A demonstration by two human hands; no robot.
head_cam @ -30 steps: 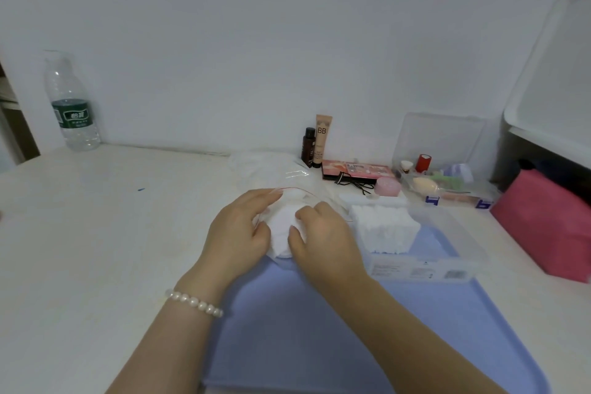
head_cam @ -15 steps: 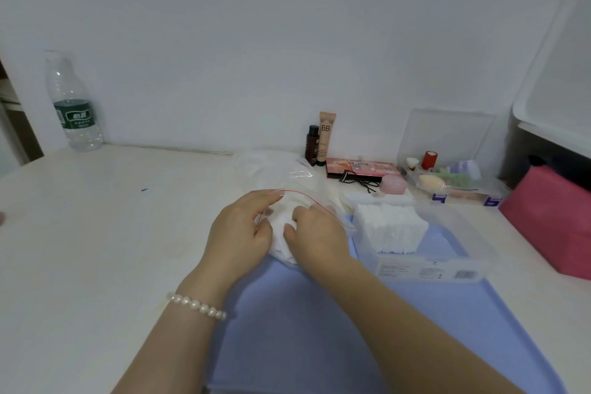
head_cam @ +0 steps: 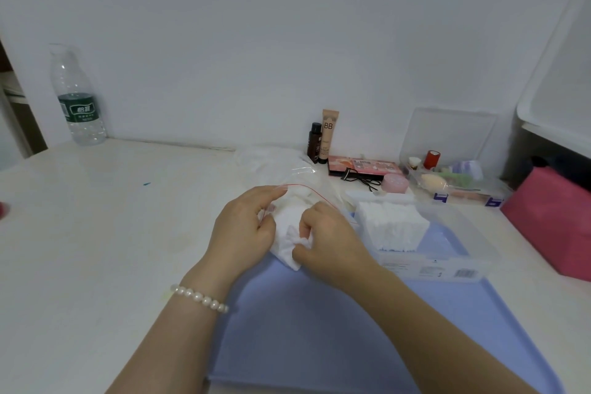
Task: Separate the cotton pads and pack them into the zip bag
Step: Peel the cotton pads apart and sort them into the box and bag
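two hands meet over the far edge of a blue tray [head_cam: 351, 329] on the white worktop [head_cam: 112, 233]. the left hand [head_cam: 243, 230] pinches the mouth of a clear zip bag [head_cam: 307, 189] with a red seal line, holding it open, and the right hand [head_cam: 329, 233] has its grip curled round a small bunch of white cotton pads [head_cam: 287, 237], pressing them in at the opening. some white shows through the bag's plastic already, so part of the packing looks done, though how many pads are inside cannot be told. just right of the hands, a clear plastic box [head_cam: 463, 265] on the tray holds a thick block of cotton pads [head_cam: 393, 227] not yet separated, so most of the work appears to remain. far along the wall stand a water bottle [head_cam: 76, 99] at the left and a bb cream tube [head_cam: 329, 134] and a small dark bottle [head_cam: 314, 142] near the middle.
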